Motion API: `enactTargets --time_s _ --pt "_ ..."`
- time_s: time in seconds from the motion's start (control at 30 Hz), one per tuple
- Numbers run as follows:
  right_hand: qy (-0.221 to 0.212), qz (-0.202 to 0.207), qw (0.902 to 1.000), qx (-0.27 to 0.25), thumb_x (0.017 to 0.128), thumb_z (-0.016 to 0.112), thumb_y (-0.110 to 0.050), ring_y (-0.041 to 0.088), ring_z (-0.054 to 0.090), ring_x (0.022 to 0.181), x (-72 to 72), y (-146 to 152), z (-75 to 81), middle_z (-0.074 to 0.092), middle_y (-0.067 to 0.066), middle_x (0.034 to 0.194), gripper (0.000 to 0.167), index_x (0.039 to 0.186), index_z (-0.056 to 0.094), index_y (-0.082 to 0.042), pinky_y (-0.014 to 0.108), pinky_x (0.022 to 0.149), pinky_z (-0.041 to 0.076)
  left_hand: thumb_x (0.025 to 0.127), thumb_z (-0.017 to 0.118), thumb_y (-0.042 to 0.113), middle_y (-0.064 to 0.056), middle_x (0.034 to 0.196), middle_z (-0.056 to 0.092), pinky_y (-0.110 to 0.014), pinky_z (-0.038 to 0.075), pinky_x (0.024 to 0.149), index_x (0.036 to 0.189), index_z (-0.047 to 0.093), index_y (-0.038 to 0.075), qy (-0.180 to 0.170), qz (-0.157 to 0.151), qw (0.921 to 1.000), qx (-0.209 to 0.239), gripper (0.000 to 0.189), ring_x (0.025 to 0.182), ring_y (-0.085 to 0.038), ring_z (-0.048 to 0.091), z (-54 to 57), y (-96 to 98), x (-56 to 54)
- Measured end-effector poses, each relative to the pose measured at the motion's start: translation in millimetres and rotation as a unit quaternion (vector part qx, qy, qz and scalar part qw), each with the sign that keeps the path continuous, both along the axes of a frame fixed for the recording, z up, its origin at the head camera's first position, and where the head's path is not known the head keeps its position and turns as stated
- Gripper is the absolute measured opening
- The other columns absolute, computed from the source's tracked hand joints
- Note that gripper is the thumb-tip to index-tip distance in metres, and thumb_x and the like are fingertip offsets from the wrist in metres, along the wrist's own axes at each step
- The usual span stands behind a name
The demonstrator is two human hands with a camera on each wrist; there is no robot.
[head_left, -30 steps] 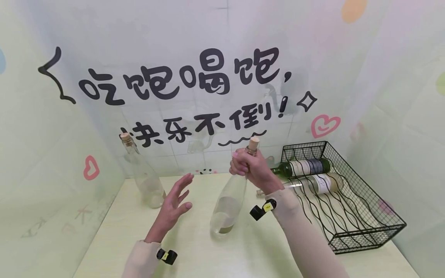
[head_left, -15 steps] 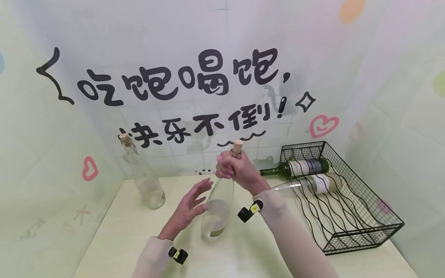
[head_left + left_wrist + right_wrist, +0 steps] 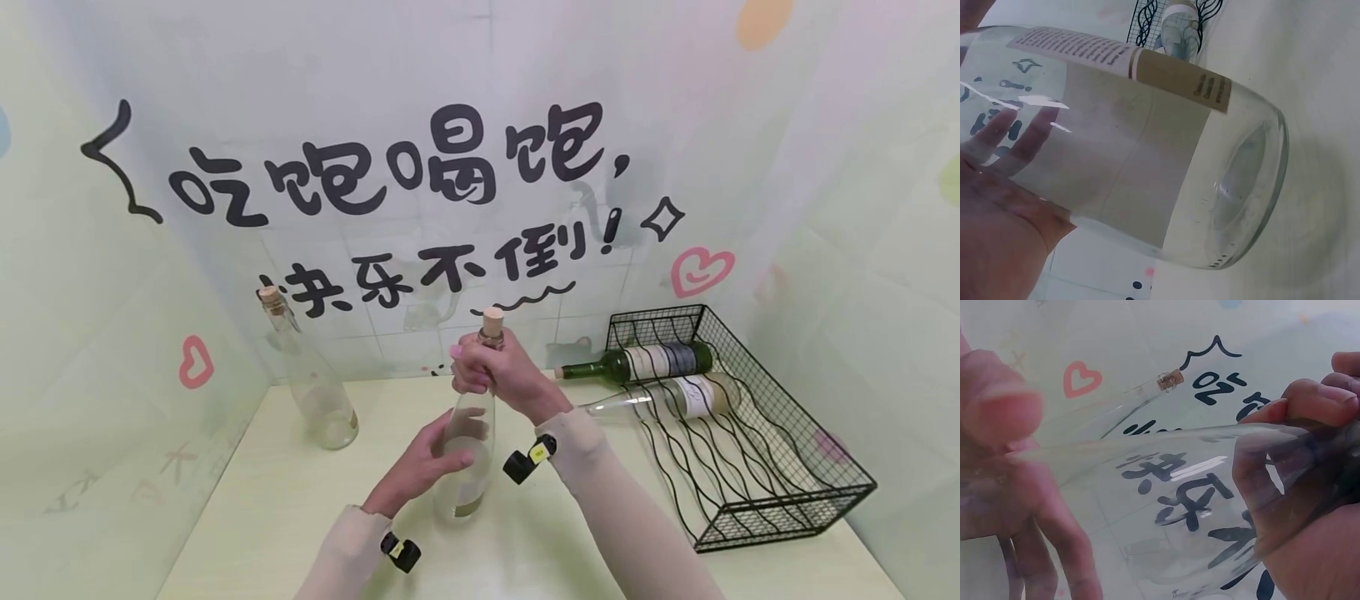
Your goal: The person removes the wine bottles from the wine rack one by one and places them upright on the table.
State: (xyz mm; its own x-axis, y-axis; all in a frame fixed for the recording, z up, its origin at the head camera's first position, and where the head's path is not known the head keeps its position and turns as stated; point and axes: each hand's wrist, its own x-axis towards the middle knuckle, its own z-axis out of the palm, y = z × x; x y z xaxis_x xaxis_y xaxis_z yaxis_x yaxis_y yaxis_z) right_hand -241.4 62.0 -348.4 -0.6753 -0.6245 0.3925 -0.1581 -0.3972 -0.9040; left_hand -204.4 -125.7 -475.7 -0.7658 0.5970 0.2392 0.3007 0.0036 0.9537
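A clear glass bottle (image 3: 474, 483) with a cork stopper (image 3: 492, 320) stands nearly upright over the middle of the table. My right hand (image 3: 501, 373) grips its neck just below the cork, fingers wrapped round the glass. Lower down, my left hand (image 3: 431, 458) holds the bottle's body, the thumb across the front and the fingers showing through from behind. In the left wrist view a white and brown label (image 3: 1185, 78) runs along the body. The right wrist view shows the right-hand fingers (image 3: 1316, 403) curled at the neck.
Another corked clear bottle (image 3: 322, 408) stands at the back left of the table (image 3: 247, 517). To the right sits a black wire rack (image 3: 787, 508), holding a green bottle (image 3: 652, 363) and a labelled clear bottle (image 3: 697, 395) on their sides. A printed backdrop (image 3: 420, 67) closes off the back.
The right hand has carried the bottle leftward and made it more upright. The left hand has come in from the left and now holds the bottle's body.
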Motion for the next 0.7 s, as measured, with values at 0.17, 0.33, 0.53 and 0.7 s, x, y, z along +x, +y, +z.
enactTargets --time_s 0.17,0.33,0.53,0.7 --pt "-0.005 0.004 0.9999 0.009 0.098 0.05 -0.007 0.012 0.035 0.047 1.8 -1.1 0.3 0.033 -0.005 0.051 0.043 0.058 0.036 -0.013 0.027 0.057 0.037 0.101 0.062 0.017 -0.026 0.134 0.062 -0.03 0.054 0.094 0.146 0.049 0.004 -0.016 0.023 0.9993 -0.023 0.048 0.113 -0.005 0.064 0.1 3.5 3.3" --pt "-0.006 -0.003 0.9997 0.022 0.099 0.05 -0.008 0.012 0.036 0.048 3.4 0.1 -0.5 0.034 -0.006 0.051 0.043 0.058 0.036 -0.012 0.027 0.058 0.038 0.103 0.058 0.018 -0.025 0.134 0.062 -0.03 0.054 0.094 0.145 0.049 0.002 -0.01 0.029 0.999 -0.032 0.046 0.113 -0.003 0.064 -0.6 5.3 5.0" --pt "0.003 -0.012 0.9991 0.04 0.099 0.052 -0.01 0.013 0.038 0.05 5.6 2.6 1.3 0.038 -0.004 0.053 0.042 0.059 0.038 -0.008 0.028 0.06 0.04 0.104 0.056 0.015 -0.025 0.135 0.061 -0.03 0.054 0.095 0.145 0.048 0.002 0.007 0.029 0.9992 -0.029 0.044 0.114 -0.003 0.063 -0.7 6.1 5.1" --pt "0.02 -0.023 0.9974 0.066 0.098 0.054 -0.014 0.014 0.049 0.057 7.1 3.8 2.5 0.049 -0.002 0.057 0.035 0.065 0.046 -0.005 0.029 0.064 0.048 0.103 0.056 0.015 -0.024 0.135 0.061 -0.03 0.053 0.096 0.145 0.048 0.004 0.012 0.031 0.9991 -0.025 0.044 0.116 -0.004 0.062 0.8 5.0 5.7"
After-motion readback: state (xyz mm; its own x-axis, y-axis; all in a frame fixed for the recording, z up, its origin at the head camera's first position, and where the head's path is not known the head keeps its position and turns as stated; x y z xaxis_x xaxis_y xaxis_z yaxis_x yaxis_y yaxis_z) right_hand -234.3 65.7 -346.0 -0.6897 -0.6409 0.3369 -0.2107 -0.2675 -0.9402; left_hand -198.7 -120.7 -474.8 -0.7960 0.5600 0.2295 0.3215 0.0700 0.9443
